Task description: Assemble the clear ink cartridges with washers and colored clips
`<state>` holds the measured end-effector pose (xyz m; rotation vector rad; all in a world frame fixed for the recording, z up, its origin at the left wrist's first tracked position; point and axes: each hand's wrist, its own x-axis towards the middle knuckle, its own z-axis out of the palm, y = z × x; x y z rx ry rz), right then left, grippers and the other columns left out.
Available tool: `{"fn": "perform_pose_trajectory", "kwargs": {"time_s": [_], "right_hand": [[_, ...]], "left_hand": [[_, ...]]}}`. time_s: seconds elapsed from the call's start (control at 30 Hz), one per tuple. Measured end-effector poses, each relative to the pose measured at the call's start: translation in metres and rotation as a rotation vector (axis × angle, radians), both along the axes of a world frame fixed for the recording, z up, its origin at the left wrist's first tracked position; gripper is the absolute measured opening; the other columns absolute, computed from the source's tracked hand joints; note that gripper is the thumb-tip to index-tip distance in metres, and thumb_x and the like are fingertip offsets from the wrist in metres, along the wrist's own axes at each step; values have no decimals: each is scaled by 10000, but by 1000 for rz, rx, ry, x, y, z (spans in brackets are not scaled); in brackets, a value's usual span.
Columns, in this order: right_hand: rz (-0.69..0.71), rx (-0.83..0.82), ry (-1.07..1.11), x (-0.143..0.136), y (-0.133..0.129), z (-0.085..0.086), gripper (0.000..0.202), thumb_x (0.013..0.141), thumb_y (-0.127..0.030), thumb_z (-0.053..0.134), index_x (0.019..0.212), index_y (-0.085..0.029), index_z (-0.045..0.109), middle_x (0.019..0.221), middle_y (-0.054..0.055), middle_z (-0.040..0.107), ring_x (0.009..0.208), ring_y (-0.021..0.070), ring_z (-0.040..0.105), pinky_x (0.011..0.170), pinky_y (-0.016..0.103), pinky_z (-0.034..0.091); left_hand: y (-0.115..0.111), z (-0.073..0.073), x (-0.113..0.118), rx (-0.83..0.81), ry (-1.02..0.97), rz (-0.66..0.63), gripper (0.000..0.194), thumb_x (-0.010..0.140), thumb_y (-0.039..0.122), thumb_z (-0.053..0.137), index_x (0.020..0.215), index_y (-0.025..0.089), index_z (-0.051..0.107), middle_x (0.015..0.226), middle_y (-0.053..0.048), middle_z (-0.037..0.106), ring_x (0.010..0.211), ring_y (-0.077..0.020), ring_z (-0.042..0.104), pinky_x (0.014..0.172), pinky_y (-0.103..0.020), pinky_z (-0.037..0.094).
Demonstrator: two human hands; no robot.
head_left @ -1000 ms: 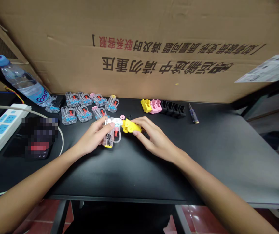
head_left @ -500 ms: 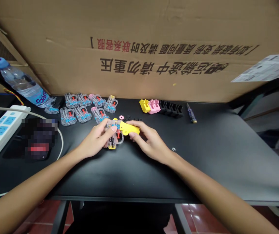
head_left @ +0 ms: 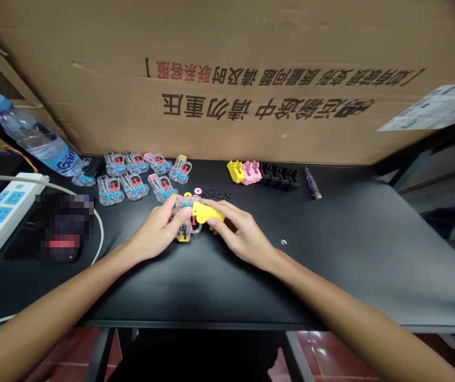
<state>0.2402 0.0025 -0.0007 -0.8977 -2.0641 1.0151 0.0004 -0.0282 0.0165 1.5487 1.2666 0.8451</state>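
Between finger and thumb, my left hand [head_left: 153, 228] holds a small clear plastic toy water gun [head_left: 183, 233] with a red trigger, a rounded guard and a yellow end. My right hand [head_left: 243, 228] grips a yellow plastic piece [head_left: 210, 211] with a round tab, its left end against the top of the water gun. Whether the two parts are joined I cannot tell. Just beyond my hands lie a pink washer [head_left: 198, 190], a yellow ring and several black washers [head_left: 219, 195]. More clear water guns [head_left: 135, 185] with pink, clear or yellow ends stand in two rows at the left.
Yellow [head_left: 235, 172], pink [head_left: 251, 172] and black plastic pieces [head_left: 278, 176] line up at the back, beside a screwdriver [head_left: 312, 183]. A small white bit [head_left: 283, 242] lies at right. Leftward are a water bottle [head_left: 32, 132], a power strip [head_left: 8, 209] and a cable. Behind rises a cardboard box [head_left: 227, 37].
The yellow piece in my right hand has shifted slightly left, closer over the water gun. My left hand keeps its hold, almost still.
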Motion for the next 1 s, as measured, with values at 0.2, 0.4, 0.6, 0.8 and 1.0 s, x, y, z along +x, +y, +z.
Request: {"fn": "perform_pose_trajectory", "kwargs": {"time_s": [0.2,0.4,0.6,0.8,1.0], "right_hand": [[14,-266,147,-1,1,2,493,1031,-472,708,1471,-249,694,1095,83,760,773,178,703,761,359,644],[-105,-449,254,3,10,7,581,924,-542,827,1371,-177,766,976,78,820,812,211,754,869,439,675],[-243,-492,336,6,19,6,578,864,-545,886,1287,-160,798,896,72,826,805,219,780,921,467,672],[-227,-504,364,7,20,10,495,848,-526,903,1172,-165,807,915,77,807,773,205,749,786,409,667],[-176,-432,287,2,10,14,504,841,-480,896,1227,-185,760,865,25,758,746,177,702,772,374,628]], "left_hand": [[0,1,1,-106,-140,-29,445,1039,654,564,1120,216,558,801,7,677,593,-146,557,562,-272,462],[3,4,-1,-31,-175,46,390,996,570,670,1116,207,592,892,1,654,713,-134,587,635,-244,471],[7,5,-7,-47,-10,-107,300,986,467,663,938,171,649,814,-11,647,718,-139,570,675,-265,461],[8,10,-10,-25,-46,-92,351,992,524,642,888,190,611,803,-19,679,692,-149,597,639,-266,481],[6,10,-4,11,-72,-41,417,972,597,671,913,188,617,763,1,653,626,-123,541,602,-245,447]]}}
